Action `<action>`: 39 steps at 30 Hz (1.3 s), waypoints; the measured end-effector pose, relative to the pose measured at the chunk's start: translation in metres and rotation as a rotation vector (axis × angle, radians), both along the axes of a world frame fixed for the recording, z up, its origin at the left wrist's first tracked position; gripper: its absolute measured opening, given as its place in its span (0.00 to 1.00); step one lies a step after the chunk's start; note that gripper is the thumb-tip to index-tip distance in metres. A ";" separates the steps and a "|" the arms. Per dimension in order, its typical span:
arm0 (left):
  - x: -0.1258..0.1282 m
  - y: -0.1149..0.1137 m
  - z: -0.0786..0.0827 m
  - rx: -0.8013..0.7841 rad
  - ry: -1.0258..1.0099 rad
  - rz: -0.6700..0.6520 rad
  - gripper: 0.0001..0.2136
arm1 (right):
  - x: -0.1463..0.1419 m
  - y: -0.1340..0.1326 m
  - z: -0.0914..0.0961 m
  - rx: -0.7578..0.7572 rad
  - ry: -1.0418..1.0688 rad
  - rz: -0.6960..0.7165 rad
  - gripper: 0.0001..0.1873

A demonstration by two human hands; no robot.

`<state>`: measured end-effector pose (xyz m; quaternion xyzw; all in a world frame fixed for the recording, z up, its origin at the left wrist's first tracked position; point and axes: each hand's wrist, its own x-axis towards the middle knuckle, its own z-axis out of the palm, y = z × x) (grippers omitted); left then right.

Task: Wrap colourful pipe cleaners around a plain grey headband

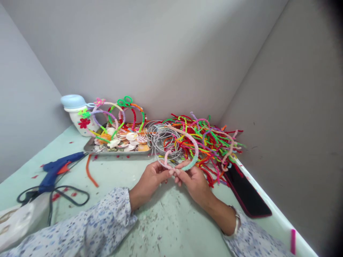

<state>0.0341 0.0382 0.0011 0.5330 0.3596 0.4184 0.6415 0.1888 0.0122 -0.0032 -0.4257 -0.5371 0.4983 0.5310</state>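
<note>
Both my hands meet at the table's middle, pinching a headband (193, 150) partly wrapped in pink and teal pipe cleaner. My left hand (154, 176) grips its pink end, fingers closed. My right hand (192, 180) pinches the teal stretch, fingers closed too. Right behind the hands lie a bundle of bare metal headbands (163, 141) and a heap of coloured pipe cleaners (211, 142).
A metal tray (118, 151) holds shells and finished wrapped headbands (118, 110). A white jar with a blue lid (76, 114) stands at the back left. A blue glue gun (57, 169) with its cord lies left, a dark phone (248, 194) right, an orange pipe cleaner (91, 175) nearby.
</note>
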 end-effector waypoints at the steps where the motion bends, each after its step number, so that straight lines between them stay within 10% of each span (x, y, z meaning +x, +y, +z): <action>1: 0.000 0.000 0.000 0.000 -0.005 -0.002 0.07 | 0.000 0.000 0.002 -0.015 0.019 -0.004 0.07; 39: 0.001 0.002 0.001 -0.072 -0.004 0.026 0.05 | 0.003 -0.003 -0.008 0.314 -0.450 -0.116 0.04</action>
